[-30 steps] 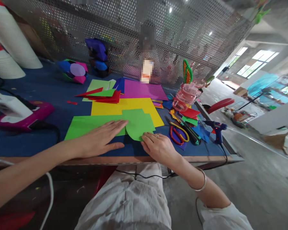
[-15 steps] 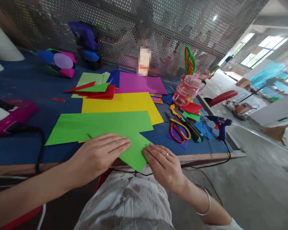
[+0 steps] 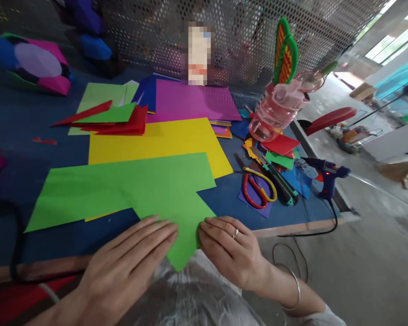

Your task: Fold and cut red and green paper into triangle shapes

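Note:
A green paper piece [image 3: 177, 226] points down past the table's front edge, between my hands. Its upper part overlaps a wide green sheet [image 3: 88, 185]; I cannot tell whether the two are joined. My left hand [image 3: 132, 253] lies with stretched fingers on the left margin of the piece, thumb hidden. At the right margin, my right hand [image 3: 229, 246], wearing a ring, has its bent fingers closed on the green paper; its thumb is hidden. Beneath the wide sheet is a yellow sheet [image 3: 163, 136].
Scissors [image 3: 258, 190], a utility knife [image 3: 280, 181] and a glue gun [image 3: 326, 176] lie at the right. Behind them stands a pink bottle [image 3: 270, 117]. Folded red pieces [image 3: 122, 124] and a purple sheet [image 3: 193, 99] lie farther back. A black cord [image 3: 17, 240] runs at the left.
The view has shifted closer to the table. My left hand has slid down and left along the green piece, uncovering more of it. The right hand stays at its margin.

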### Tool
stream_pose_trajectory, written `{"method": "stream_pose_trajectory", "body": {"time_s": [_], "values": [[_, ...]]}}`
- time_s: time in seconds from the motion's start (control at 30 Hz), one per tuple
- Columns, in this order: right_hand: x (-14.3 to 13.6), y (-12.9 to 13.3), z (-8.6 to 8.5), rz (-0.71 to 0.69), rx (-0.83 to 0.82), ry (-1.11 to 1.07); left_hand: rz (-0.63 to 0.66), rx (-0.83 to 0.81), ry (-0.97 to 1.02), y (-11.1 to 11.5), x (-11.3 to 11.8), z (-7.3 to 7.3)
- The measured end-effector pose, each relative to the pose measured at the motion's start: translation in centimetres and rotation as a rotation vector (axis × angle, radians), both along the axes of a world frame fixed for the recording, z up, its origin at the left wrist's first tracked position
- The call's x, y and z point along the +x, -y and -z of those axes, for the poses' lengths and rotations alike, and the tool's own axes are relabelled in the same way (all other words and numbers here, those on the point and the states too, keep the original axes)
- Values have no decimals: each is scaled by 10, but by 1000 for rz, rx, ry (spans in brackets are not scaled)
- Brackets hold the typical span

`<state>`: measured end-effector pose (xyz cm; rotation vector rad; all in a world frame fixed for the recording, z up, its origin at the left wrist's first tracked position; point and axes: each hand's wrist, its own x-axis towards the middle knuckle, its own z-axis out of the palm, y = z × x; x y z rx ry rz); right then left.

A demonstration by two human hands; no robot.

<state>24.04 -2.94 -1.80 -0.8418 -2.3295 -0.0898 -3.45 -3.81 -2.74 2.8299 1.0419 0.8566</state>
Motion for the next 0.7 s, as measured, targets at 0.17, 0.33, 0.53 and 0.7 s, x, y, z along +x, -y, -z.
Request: {"method": "stream_pose_trajectory", "body": {"time_s": [0.17, 0.33, 0.53, 0.7], "values": [[-3, -5, -9, -4, -76, -54, -33, -96, 3, 0, -7, -6], [-4, -7, -14, 0, -148, -98, -178, -193, 128, -1, 4, -13], [-16, -12, -21, 194, -266, -204, -412, -192, 269, -18, 23, -21], [-27, -16, -24, 327, -404, -210, -486, -153, 197, -29, 34, -27]]}}
